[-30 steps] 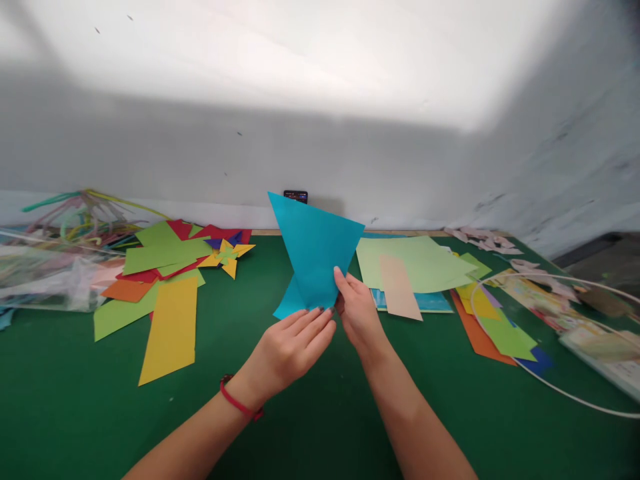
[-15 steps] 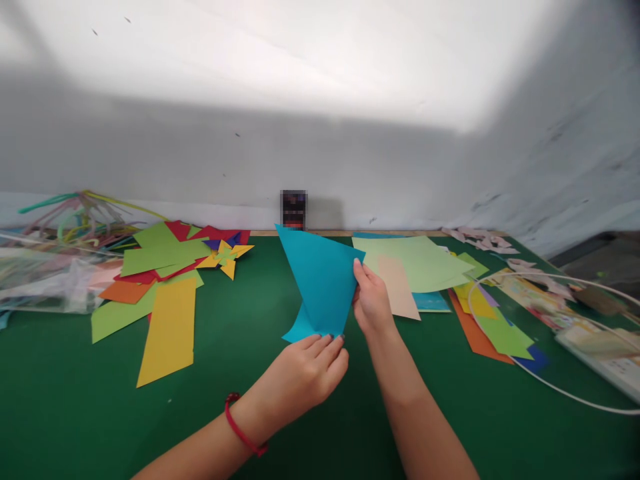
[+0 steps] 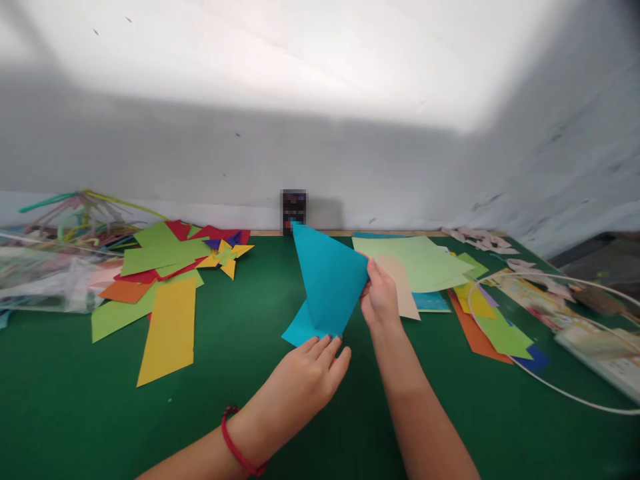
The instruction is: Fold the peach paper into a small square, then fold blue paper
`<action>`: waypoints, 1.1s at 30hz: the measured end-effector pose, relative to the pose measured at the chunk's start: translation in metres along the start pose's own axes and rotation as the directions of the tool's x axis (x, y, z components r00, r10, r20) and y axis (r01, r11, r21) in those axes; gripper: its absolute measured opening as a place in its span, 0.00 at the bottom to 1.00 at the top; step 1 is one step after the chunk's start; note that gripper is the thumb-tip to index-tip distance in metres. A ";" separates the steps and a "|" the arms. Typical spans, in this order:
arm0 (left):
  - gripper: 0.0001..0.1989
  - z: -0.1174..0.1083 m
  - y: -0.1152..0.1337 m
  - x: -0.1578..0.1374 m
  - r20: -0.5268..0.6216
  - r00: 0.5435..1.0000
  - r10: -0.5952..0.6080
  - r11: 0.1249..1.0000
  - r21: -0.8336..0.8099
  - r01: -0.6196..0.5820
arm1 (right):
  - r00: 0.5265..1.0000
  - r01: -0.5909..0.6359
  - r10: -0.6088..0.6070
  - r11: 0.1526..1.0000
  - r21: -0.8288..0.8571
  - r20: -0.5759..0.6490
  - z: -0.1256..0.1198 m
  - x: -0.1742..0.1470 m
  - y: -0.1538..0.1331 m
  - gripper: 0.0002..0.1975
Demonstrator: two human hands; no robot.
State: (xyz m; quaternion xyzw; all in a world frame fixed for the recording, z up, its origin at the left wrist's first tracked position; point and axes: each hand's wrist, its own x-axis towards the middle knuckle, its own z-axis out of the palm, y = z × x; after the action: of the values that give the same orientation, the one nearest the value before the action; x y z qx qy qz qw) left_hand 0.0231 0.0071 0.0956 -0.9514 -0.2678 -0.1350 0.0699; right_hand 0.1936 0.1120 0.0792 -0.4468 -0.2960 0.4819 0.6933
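A blue sheet of paper [image 3: 330,280] is in front of me, its upper part lifted and folded over, with a flap lying on the table at lower left. My right hand [image 3: 381,293] pinches its right corner between thumb and fingers, above the table. Along the paper's bottom edge lies my left hand [image 3: 315,370], fingers stretched out flat and fingertips pressing on the sheet, thumb apart. A red cord bracelet [image 3: 235,443] circles the left wrist.
Coloured paper, including a yellow strip [image 3: 170,333], and a folded yellow star [image 3: 227,257] lie left. Pipe cleaners [image 3: 80,213] are behind a clear bag [image 3: 60,283]. Pale green sheets [image 3: 420,263] and a white cable [image 3: 550,390] are right. A pixelated dark object [image 3: 294,207] stands by the wall.
The raised part of the blue paper has swung right, with its top corner shifting right. My right hand moved slightly right with it; my left hand stays almost in place.
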 end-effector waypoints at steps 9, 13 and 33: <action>0.18 0.001 0.002 0.000 0.019 1.000 -0.010 1.000 -0.007 0.010 | 1.000 -0.020 0.020 0.999 -0.028 0.014 -0.003 0.004 0.004 0.22; 0.18 -0.002 0.002 0.000 0.037 0.999 -0.011 1.000 -0.018 0.012 | 0.999 -0.031 0.030 0.999 0.017 0.017 -0.002 0.003 0.002 0.21; 0.18 -0.034 -0.013 -0.008 -0.200 0.930 -0.307 0.750 -0.653 0.107 | 0.988 0.054 -0.028 0.984 -0.170 0.151 -0.003 -0.004 -0.016 0.15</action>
State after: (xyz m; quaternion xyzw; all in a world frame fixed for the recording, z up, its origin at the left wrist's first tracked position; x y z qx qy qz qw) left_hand 0.0023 0.0067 0.1269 -0.8518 -0.2984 -0.3642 -0.2296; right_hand 0.2014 0.1050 0.0928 -0.4624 -0.3965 0.4716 0.6376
